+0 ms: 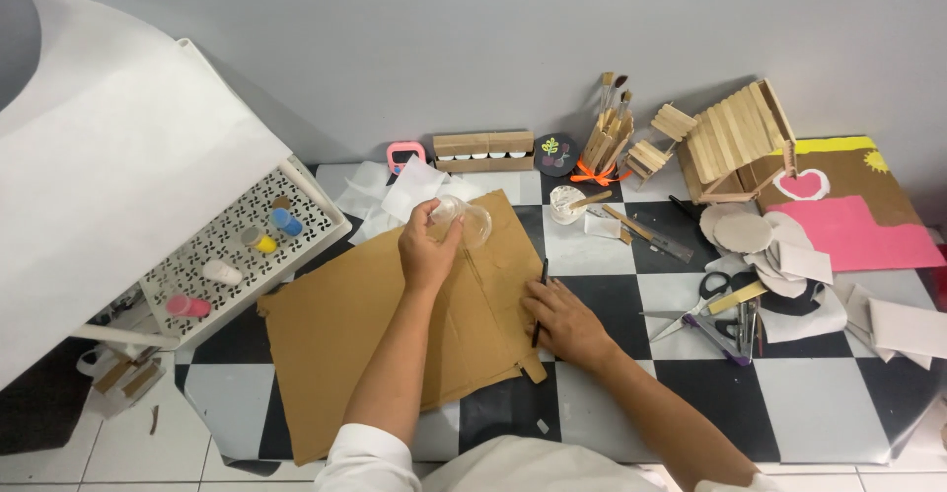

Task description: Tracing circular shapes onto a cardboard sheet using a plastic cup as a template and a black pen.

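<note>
Left hand (426, 247) grips clear cup (466, 222) over the cardboard sheet (395, 324), tilted as if pouring; right hand (564, 322) pins a black pen (541, 300), fingers flat, steadying the sheet.

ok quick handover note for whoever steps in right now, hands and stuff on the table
Left hand: holds a clear round container over the top of the brown cardboard sheet.
Right hand: rests at the cardboard's right edge with a thin dark pen in its fingers.
Nearby: scissors and cardboard cutouts to the right, paint bottles on the white tray to the left.
Done: cardboard laid flat. No cut or mark is visible on it.
</note>
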